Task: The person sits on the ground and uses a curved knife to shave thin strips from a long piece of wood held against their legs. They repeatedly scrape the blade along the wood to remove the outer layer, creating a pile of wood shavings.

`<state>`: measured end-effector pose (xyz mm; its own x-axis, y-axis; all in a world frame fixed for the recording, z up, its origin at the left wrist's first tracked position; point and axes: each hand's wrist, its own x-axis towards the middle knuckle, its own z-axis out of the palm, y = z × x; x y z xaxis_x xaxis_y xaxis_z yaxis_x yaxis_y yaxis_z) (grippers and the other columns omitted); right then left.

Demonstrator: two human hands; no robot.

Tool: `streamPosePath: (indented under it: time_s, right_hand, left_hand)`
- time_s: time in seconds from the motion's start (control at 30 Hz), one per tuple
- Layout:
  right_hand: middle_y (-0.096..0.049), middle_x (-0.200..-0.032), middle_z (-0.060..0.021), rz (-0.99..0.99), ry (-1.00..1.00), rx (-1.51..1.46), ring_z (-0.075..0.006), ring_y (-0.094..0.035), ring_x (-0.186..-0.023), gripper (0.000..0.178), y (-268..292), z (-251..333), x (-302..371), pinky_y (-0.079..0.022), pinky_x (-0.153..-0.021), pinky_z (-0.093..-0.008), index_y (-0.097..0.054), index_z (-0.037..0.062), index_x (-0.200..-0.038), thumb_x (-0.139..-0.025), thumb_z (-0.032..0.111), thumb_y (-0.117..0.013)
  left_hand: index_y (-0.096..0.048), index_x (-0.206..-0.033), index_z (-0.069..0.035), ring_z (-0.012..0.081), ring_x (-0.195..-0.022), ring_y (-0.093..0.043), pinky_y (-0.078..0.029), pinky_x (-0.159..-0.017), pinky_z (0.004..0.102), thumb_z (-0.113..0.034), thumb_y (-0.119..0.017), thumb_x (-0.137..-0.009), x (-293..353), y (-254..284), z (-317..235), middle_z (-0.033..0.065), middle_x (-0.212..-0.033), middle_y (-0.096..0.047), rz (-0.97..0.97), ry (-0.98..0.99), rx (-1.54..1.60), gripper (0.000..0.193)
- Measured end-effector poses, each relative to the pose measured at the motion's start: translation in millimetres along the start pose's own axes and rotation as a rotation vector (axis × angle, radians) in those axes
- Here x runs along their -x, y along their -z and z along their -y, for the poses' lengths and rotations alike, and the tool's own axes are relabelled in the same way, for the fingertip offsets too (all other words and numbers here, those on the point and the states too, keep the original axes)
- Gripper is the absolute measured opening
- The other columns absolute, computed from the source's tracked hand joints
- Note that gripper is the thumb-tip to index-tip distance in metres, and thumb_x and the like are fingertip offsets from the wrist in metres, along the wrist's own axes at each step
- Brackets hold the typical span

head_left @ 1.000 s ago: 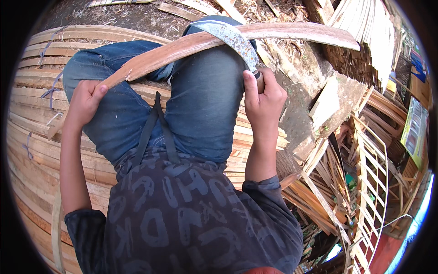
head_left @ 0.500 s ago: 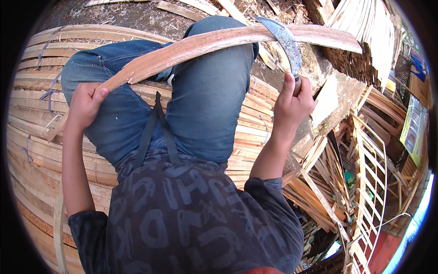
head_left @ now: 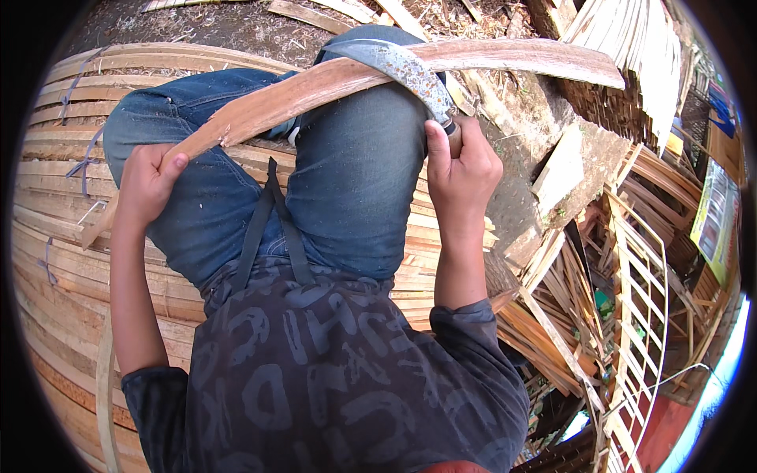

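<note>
Wooden strip (head_left: pixel 315 93) lies across the person's right knee (head_left: pixel 386 106), its long axis slanting from left of the knee, nearer the body, to right of it and farther off. Left hand (head_left: pixel 148 183), left of the knee, is closed around the strip short of its left end. Right hand (head_left: pixel 465 172), just right of the knee, is wrapped around the handle (head_left: pixel 455 140) of a curved knife (head_left: pixel 398 67), which crosses the strip over the knee. Right hand is nearer that crossing; edge contact cannot be confirmed

I hold the left hand (head_left: pixel 147 181) clenched, left thumb (head_left: pixel 178 163) inward; the right hand (head_left: pixel 467 167) clenched, right thumb (head_left: pixel 437 143) pointing forward.
</note>
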<state>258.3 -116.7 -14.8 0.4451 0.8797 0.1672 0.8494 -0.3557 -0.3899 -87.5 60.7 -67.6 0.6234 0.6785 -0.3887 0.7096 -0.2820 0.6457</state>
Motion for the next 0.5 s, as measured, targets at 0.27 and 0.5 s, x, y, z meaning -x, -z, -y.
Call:
streamPosePath:
  time_s: [0.27, 0.5]
  right_hand:
    - [-0.056, -0.063, -0.0087, -0.144, -0.064, 0.225, -0.0282, -0.057, -0.054, 0.032, 15.9, -52.9, -4.6, -0.045, -0.051, -0.0361, -0.060, 0.0047, -0.083, -0.085, 0.035, -0.070]
    - [-0.051, -0.059, -0.0057, -0.376, -0.257, 0.044, -0.0192, -0.049, -0.050, 0.036, 6.3, -56.3, -2.0, -0.038, -0.048, -0.0318, -0.054, 0.0041, -0.077, -0.093, 0.035, -0.062]
  left_hand:
    - [-0.040, -0.062, 0.001, 0.0177, -0.052, -0.028, -0.026, -0.048, 0.0370, -0.055, -0.052, -0.091, -6.0, -0.4, 4.0, 0.0091, -0.054, -0.026, 0.018, 0.013, 0.074, 0.064]
    - [-0.038, -0.062, 0.000, 0.0153, -0.053, -0.026, -0.024, -0.047, 0.0364, -0.052, -0.052, -0.092, -5.3, 1.2, 4.3, 0.0065, -0.055, -0.025, 0.039, 0.045, 0.101, 0.062]
